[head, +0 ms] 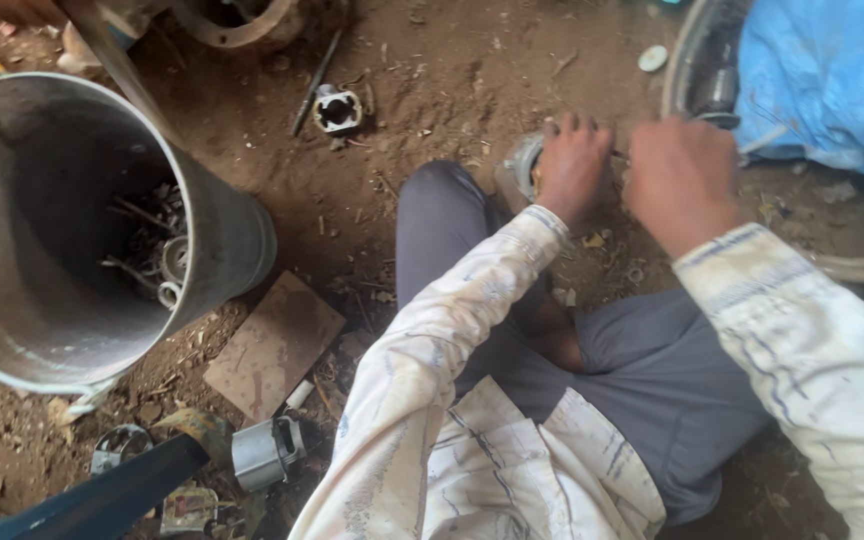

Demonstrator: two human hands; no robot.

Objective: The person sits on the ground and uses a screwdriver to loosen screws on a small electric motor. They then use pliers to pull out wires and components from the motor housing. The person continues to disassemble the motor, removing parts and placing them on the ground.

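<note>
Head view: round grey metal part (518, 168), mostly hidden under left hand (574, 170).

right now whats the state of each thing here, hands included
left hand: closed around a round metal part on the ground
right hand: curled at the same spot, grip hidden
metal bucket: tilted, open mouth towards the camera, loose metal bits inside
flat brown tile: lying on the dirt
small metal housing: lying apart, untouched
</note>
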